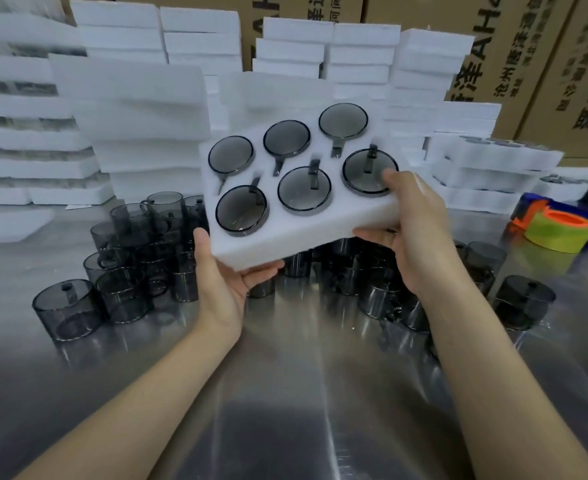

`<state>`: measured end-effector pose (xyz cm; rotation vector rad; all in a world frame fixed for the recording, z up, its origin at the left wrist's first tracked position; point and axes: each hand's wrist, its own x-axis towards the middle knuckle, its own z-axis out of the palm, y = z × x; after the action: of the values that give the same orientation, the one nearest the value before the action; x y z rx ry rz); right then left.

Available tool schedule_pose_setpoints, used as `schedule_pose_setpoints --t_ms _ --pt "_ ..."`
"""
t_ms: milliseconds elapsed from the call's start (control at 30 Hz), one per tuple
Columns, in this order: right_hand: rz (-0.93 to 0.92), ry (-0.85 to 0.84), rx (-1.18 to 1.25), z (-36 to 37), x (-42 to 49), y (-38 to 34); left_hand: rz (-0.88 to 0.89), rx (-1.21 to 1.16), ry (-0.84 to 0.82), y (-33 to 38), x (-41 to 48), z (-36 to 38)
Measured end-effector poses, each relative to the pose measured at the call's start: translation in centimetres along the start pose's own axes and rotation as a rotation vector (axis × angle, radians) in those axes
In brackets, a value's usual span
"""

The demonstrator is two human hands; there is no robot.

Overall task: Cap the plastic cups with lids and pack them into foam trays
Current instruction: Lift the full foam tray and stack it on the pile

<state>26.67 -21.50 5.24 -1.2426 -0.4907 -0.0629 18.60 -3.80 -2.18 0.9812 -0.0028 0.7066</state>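
Surface: steel table [303,393], loose smoky cups [65,308] standing on it.
Room: white foam stacks [140,109] behind; printed cartons [545,64] beyond.
Foam tray [306,242]: held tilted above table; six capped cups [230,154], two rows.
Left hand [223,289]: grips tray corner, fingers beneath.
Right hand [413,237]: thumb atop, fingers beneath.

A tape dispenser [559,226] sits on the steel table [285,393] before cardboard boxes [545,46].

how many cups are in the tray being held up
6 cups in the foam tray. Back row: left, middle, right. Front row: left, middle, right, partly under the right hand. None look hidden.
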Motion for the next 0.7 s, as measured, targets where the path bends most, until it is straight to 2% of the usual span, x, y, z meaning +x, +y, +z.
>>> schedule_pose_setpoints --t_ms 167,333,433,567,633,700 --pt "-0.077 0.022 -0.061 -0.4 0.5 0.6 -0.083 -0.102 -0.049 -0.1 0.6 0.6" --pt "-0.13 -0.061 -0.096 -0.6 1.0 0.0 -0.065 -0.208 0.024 0.2 0.9 0.8" --pt "-0.108 0.037 -0.438 -0.8 4.1 -1.8 -0.004 -0.208 0.138 0.6 1.3 0.1" --pt "-0.187 0.139 -0.847 -2.4 12.5 -2.1 0.118 -0.102 0.301 0.6 1.7 -0.5" --pt "-0.097 0.036 -1.113 -3.9 16.7 -0.7 0.189 -0.008 0.376 0.3 1.6 -0.5" --pt "0.085 -0.114 -1.301 -5.7 20.1 1.0 0.226 0.036 0.439 -0.1 1.5 -0.6"
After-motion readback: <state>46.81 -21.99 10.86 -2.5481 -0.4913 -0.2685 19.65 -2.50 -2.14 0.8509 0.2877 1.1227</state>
